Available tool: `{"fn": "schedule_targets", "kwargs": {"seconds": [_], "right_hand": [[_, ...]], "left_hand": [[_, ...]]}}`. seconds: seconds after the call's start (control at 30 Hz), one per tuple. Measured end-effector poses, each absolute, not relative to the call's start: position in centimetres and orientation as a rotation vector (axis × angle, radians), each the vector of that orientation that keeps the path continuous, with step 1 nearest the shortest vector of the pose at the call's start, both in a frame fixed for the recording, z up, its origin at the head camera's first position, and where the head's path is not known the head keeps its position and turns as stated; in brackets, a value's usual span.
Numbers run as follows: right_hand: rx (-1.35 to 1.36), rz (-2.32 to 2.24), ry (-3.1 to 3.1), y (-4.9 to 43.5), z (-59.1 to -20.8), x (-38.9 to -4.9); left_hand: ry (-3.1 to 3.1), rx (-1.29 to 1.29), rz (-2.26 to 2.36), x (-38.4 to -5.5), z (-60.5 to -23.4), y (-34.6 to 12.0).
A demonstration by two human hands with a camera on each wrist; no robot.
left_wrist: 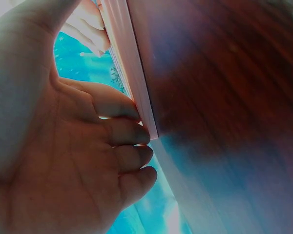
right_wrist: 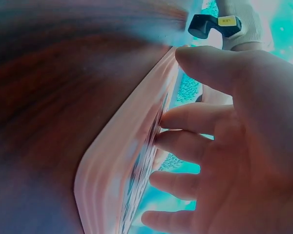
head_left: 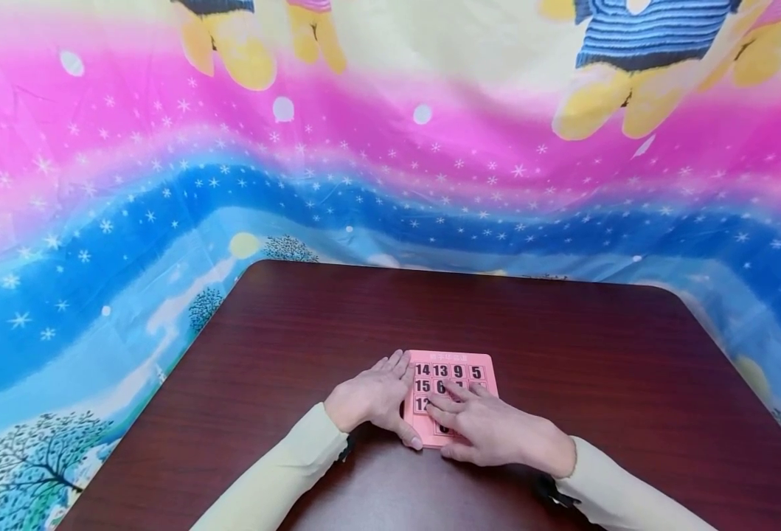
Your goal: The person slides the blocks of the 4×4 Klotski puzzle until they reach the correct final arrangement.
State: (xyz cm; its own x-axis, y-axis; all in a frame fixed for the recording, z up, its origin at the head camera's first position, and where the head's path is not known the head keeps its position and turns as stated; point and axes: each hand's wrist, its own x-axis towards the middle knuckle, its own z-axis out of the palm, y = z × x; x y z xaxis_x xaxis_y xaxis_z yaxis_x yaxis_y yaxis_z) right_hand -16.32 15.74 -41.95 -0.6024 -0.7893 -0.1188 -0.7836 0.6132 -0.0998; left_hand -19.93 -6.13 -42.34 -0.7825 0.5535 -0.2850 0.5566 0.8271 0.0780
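A pink number sliding puzzle (head_left: 450, 371) lies flat on the dark wooden table, its black-numbered tiles partly covered by the right hand. Along the puzzle's left side rests my left hand (head_left: 377, 398), fingers extended and touching the edge, thumb near the lower left corner. The left wrist view shows those fingertips against the puzzle's side wall (left_wrist: 132, 63). My right hand (head_left: 499, 428) spreads over the lower right tiles with fairly straight fingers. In the right wrist view its thumb (right_wrist: 200, 58) touches the near edge of the puzzle frame (right_wrist: 107, 165), and some fingertips meet the tiles.
The brown table (head_left: 563, 332) extends around the puzzle on every side. Behind it hangs a colourful cloth (head_left: 390, 177) with snowflakes and cartoon figures. A black strap mount with a yellow label (right_wrist: 227, 21) sits at the left wrist.
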Motion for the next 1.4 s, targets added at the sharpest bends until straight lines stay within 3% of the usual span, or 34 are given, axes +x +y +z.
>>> {"fn": "schedule_targets", "kwargs": {"seconds": [0.8,1.4], "right_hand": [[-1.430,0.073,2.699,15.5,-41.6,-13.6],[-1.188,-0.078,2.690,15.2,-41.6,-18.6]], "left_hand": [[2.712,0.825,-0.045,-19.9,-42.7,-5.9],[2.699,0.816,-0.022,-20.1,-42.4,-6.1]]}}
